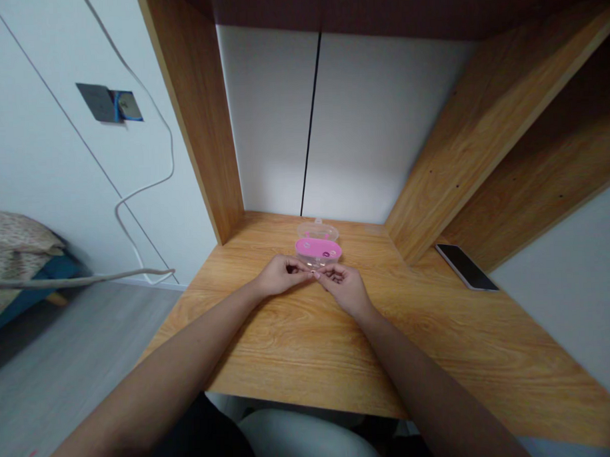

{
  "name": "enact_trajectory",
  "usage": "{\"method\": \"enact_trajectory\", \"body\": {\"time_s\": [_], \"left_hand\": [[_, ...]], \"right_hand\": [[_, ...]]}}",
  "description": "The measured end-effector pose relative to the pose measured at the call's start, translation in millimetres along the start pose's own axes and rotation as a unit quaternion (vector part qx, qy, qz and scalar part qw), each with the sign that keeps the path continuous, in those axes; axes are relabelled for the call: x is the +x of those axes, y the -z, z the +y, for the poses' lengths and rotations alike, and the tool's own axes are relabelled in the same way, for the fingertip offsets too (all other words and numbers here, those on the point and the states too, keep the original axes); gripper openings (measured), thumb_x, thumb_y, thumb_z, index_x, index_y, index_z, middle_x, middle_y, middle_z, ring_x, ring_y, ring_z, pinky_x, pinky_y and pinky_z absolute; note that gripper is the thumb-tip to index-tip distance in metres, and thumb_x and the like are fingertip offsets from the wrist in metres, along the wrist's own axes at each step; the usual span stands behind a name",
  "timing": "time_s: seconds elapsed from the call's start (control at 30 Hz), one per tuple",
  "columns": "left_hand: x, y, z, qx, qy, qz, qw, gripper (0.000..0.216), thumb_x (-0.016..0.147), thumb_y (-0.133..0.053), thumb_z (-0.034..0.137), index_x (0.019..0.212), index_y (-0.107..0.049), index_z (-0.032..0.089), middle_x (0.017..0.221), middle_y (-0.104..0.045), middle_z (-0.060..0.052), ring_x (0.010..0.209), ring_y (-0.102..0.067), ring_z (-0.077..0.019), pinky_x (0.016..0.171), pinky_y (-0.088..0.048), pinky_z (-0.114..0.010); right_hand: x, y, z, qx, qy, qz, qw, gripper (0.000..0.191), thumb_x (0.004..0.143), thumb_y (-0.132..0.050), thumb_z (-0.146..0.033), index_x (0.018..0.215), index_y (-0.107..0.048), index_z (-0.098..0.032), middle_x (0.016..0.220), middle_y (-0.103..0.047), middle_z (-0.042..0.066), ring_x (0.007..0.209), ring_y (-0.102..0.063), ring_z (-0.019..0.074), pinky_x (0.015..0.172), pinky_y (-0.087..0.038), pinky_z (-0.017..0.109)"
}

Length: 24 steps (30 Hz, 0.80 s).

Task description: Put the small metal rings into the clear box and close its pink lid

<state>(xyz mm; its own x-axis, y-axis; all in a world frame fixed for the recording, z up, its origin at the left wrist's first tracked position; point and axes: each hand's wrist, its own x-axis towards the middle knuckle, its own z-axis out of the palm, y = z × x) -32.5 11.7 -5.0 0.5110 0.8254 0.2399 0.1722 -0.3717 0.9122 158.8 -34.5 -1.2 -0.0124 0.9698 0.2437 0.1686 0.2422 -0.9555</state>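
Note:
My left hand [285, 274] and my right hand [343, 285] meet over the desk, their thumbs and fingertips pinched together. Between them is something tiny, too small to make out. Just beyond the fingertips stands an oval clear plastic case [318, 261] with a pink insert [316, 247]. A few small round items lie on the pink surface. The case's transparent lid [319, 230] is swung back toward the wall.
The wooden desk [299, 349] is bounded by a left side panel [191, 112] and a slanting right panel [472, 136]. A phone [466, 267] lies at the right. A white cable [170, 146] hangs along the left wall. A pale chair seat [307, 438] is below the front edge.

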Motion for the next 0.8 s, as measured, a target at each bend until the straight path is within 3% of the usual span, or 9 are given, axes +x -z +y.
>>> {"method": "enact_trajectory", "body": {"time_s": [0.27,0.43,0.6,0.8], "left_hand": [[0,0,5,-0.004,-0.005,0.032,0.999,0.037,0.079,-0.072,0.046,0.086,-0.076,0.01,0.06,-0.06,-0.001,0.052,-0.041,-0.0074,0.051,-0.028,-0.022],[1,1,5,-0.003,-0.016,0.066,0.998,0.038,0.081,-0.07,0.048,0.086,-0.075,0.01,0.059,-0.058,0.0,0.052,-0.039,-0.0076,0.051,-0.027,-0.021],[-1,1,9,0.041,-0.027,0.033,0.998,0.037,0.083,-0.068,0.047,0.088,-0.075,0.011,0.063,-0.059,-0.001,0.055,-0.043,-0.0086,0.053,-0.03,-0.022],[-2,-1,10,0.057,-0.033,0.014,0.998,0.038,0.085,-0.066,0.048,0.089,-0.075,0.011,0.063,-0.059,0.0,0.055,-0.043,-0.0089,0.053,-0.029,-0.022]], "right_hand": [[1,1,6,-0.016,0.014,-0.001,1.0,0.024,0.074,-0.076,-0.042,0.082,-0.075,-0.019,0.064,-0.069,0.002,0.053,-0.055,0.0128,0.051,-0.042,0.025],[0,2,8,-0.025,0.037,0.003,0.999,0.025,0.078,-0.073,-0.038,0.095,-0.075,-0.02,0.077,-0.073,0.004,0.06,-0.061,0.014,0.056,-0.046,0.025],[1,1,9,-0.012,0.048,-0.018,0.999,0.024,0.08,-0.072,-0.036,0.099,-0.076,-0.022,0.092,-0.075,0.007,0.069,-0.066,0.0157,0.063,-0.052,0.028],[1,2,7,-0.012,0.044,-0.014,0.999,0.021,0.078,-0.073,-0.039,0.09,-0.076,-0.021,0.079,-0.074,0.005,0.066,-0.065,0.0168,0.062,-0.052,0.029]]}}
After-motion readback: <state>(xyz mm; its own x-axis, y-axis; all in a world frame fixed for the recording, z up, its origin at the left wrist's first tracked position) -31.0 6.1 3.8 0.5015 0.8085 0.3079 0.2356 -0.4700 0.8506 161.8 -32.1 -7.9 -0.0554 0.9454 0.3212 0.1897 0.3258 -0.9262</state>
